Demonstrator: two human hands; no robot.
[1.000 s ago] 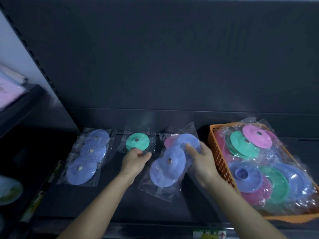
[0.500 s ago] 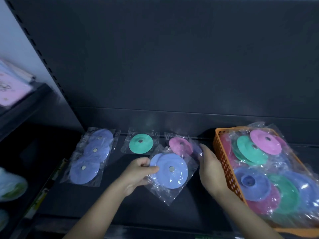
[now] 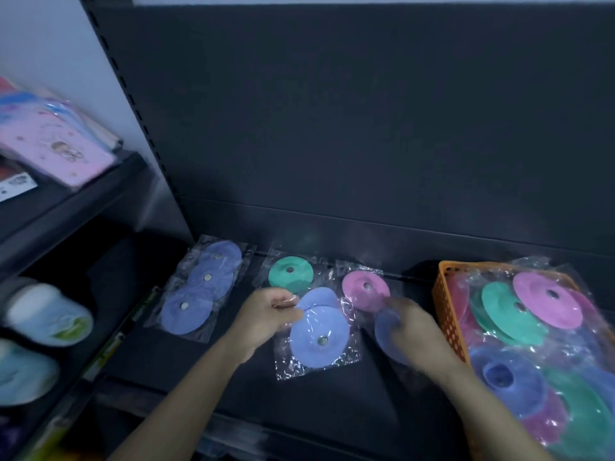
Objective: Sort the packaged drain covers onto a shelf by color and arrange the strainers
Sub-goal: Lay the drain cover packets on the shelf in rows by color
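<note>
Head view: half a second ago both hands held two blue packs overlapped; now they are split. The left hand (image 3: 269,314) pinches the wrapper edge of the blue pack (image 3: 319,337), and the right hand (image 3: 414,334), blurred, seems curled round the second blue pack (image 3: 387,331) at its 3 o'clock. The blue row (image 3: 199,291) lies at 9 o'clock, probably their destination.

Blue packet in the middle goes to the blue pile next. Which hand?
Left, likely. The left hand pinches the blue packet at its corner, and the blue pile lies on its side. The right hand holds another blue cover by the orange basket.
</note>
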